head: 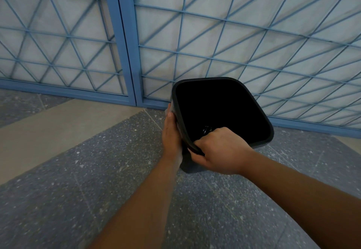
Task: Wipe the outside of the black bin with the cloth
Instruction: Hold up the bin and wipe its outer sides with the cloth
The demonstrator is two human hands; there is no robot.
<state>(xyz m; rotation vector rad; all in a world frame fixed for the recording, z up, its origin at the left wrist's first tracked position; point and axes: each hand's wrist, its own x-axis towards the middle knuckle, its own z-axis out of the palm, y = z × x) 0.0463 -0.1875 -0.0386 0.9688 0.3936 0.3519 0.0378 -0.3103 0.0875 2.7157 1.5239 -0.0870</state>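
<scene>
step: wiping left outer wall | black bin on floor by blue grille | right hand grips near rim, steadying | left hand presses cloth flat | tip: long, firm, overlapping strokes.

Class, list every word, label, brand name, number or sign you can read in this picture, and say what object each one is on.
None: no readable text appears anywhere in the head view.
Black bin: no label or brand shows on its rim or wall.
Cloth: plain, only a small part visible.
Blue grille and floor: no signs or numbers.
</scene>
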